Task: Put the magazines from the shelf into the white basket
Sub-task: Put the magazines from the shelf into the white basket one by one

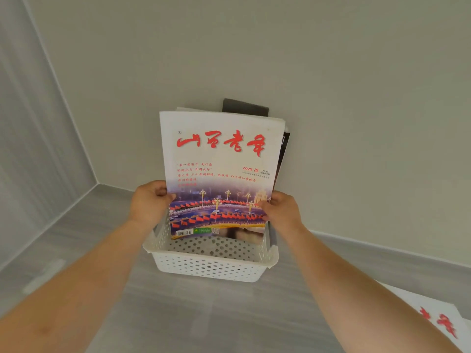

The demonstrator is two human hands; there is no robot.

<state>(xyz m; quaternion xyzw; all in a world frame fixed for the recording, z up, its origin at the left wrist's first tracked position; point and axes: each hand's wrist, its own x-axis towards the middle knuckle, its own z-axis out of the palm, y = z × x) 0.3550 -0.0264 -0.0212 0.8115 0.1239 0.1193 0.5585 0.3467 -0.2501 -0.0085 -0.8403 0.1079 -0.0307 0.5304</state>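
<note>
The magazines stand upright as a stack with their lower edges inside the white basket, toward its far side, their tops leaning back against the wall. The front one has a white cover with large red brush-style characters, "2025 10" printed in red, and a photo of a street lined with red flags and lamps across its lower part. Behind it at least 2 more show: a dark cover rising above the top edge, and a black edge sticking out on the right side.

The left hand grips the stack at its left edge, thumb on the front cover, fingers wrapped behind out of sight. The right hand grips the right edge the same way, thumb pressed on the flag photo, fingers hidden behind the stack. Both hands sit just above the basket's rim.

The basket is perforated plastic with a small lip at each end, and it stands on the grey floor close to the wall. A pale skirting strip runs along the foot of the wall. At the lower right another magazine, white with red characters, lies flat, well apart from the basket and cut off by the frame edge. On the left a side wall meets the first at a corner.
</note>
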